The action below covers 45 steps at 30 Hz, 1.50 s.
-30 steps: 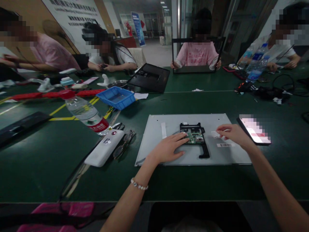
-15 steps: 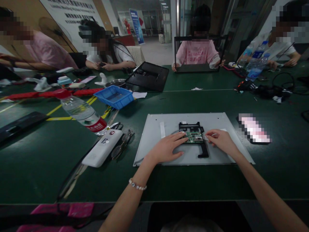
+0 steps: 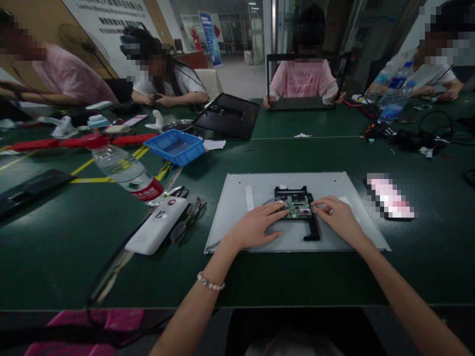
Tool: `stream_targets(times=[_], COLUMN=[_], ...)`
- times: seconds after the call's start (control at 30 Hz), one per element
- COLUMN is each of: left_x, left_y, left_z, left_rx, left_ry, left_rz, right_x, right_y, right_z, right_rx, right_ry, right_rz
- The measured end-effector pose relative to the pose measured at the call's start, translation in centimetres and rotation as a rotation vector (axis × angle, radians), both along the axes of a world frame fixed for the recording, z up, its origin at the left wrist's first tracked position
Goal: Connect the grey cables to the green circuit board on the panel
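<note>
A green circuit board (image 3: 299, 209) sits in a black plastic frame (image 3: 314, 231), which lies on a flat grey-white panel (image 3: 230, 212). My left hand (image 3: 258, 226) is spread, its fingertips resting on the left part of the board and frame. At the board's right edge, my right hand (image 3: 337, 216) is closed in a pinch, thumb against forefinger. Whatever is in that pinch is too small to make out. White strips of tape (image 3: 249, 198) are stuck on the panel, one left of the frame and one partly behind my right hand.
Left of the panel lie glasses (image 3: 187, 222), a white power bank (image 3: 158, 226), a tilted water bottle (image 3: 128, 173) and a blue tray (image 3: 176, 147). A phone (image 3: 389, 198) lies to the right. Across the table a person holds a black screen bezel (image 3: 308, 105); other people sit nearby.
My right hand has shifted slightly left, its fingertips now closer against the board's right edge. The small whitish bit seen at its fingertips before is now hidden. My left hand stays in place.
</note>
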<state>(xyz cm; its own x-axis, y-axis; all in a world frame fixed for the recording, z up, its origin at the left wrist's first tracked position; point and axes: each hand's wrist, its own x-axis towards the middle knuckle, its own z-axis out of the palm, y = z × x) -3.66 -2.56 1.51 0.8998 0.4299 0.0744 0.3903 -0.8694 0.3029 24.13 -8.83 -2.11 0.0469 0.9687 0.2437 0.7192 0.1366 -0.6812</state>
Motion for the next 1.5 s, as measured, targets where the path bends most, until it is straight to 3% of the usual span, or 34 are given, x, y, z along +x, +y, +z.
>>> stream_targets(times=[0.17, 0.23, 0.37, 0.5, 0.63, 0.8, 1.0, 1.17, 1.23, 1.37, 1.5], left_x=[0.1, -0.2, -1.7, -3.7, -4.5, -3.6, -3.4, -3.7, -3.6, -3.2, -2.8], left_y=[-0.1, 0.2, 2.3, 5.7, 8.1, 8.9, 8.4, 6.0, 4.7, 2.8, 1.7], left_z=[0.6, 1.0, 0.3, -2.3, -4.2, -4.3, -2.8, -0.7, -0.5, -1.4, -2.0], left_rx=[0.003, 0.005, 0.069, 0.004, -0.073, -0.056, -0.066, -0.189, -0.223, -0.157, -0.059], left_ry=[-0.028, -0.097, -0.34, -0.457, -0.429, -0.446, -0.532, -0.702, -0.694, -0.495, -0.328], left_rz=[0.009, 0.08, 0.431, 0.692, 0.721, 0.708, 0.746, 0.817, 0.826, 0.833, 0.84], right_x=[0.0, 0.1, 0.3, 0.1, -0.1, 0.0, 0.5, -0.1, -1.3, -4.9, -8.8], right_y=[-0.4, -0.5, -0.5, -0.6, -0.7, -0.7, -0.6, -0.4, -0.2, 0.0, 0.2], right_z=[0.6, 0.8, 0.7, 0.6, 0.7, 0.6, 0.7, 2.0, 2.8, 4.1, 4.3], right_rx=[0.061, 0.101, 0.136, 0.1, 0.077, 0.097, 0.149, 0.203, 0.211, 0.229, 0.229], right_ry=[0.015, 0.023, 0.027, 0.002, -0.016, -0.017, 0.008, 0.027, 0.013, -0.053, -0.218], right_rz=[-0.027, -0.043, -0.041, 0.0, 0.038, 0.034, -0.01, -0.046, 0.015, 0.189, 0.38])
